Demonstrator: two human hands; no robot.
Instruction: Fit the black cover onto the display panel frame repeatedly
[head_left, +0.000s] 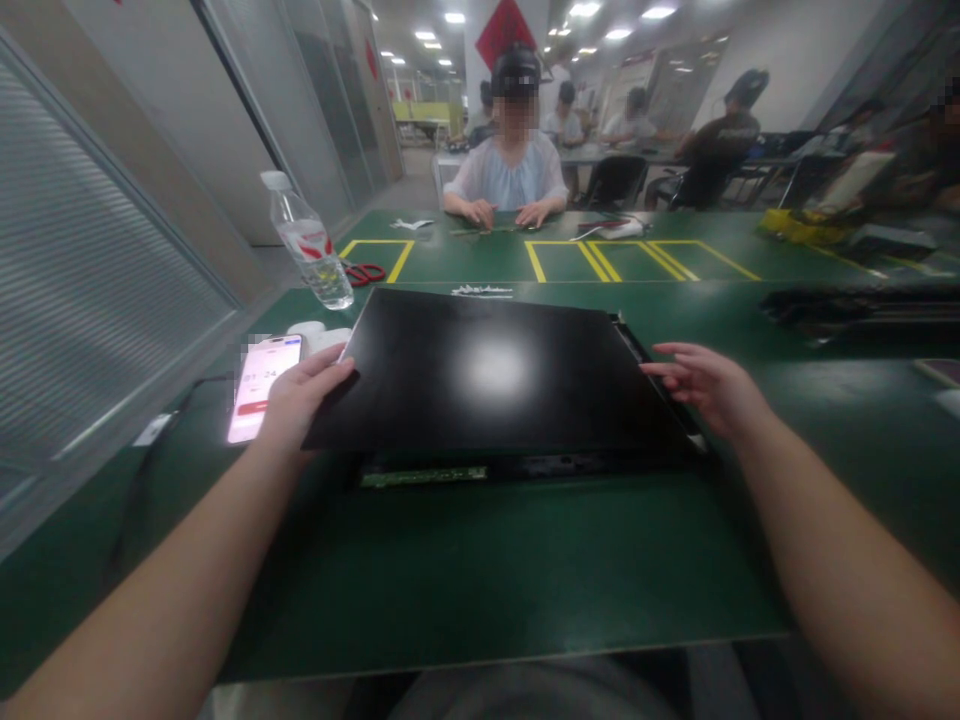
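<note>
A flat black display panel (480,400) with a bright reflection is tilted in front of me, its left side raised. My left hand (304,385) pinches that left edge, thumb on top. Beneath the panel lies a dark frame (577,463), and a strip of green circuit board (424,478) shows along its near side. My right hand (701,380) is at the right edge with fingers stretched out and apart. Its fingertips are close to the panel's right edge; whether they touch it I cannot tell.
On the left are a lit phone (262,390), a tilted water bottle (309,245) and red-handled scissors (365,273). Small white pieces (482,291) lie beyond the panel. Dark strips (862,312) rest at the right. A person (514,165) sits across the green table (487,590).
</note>
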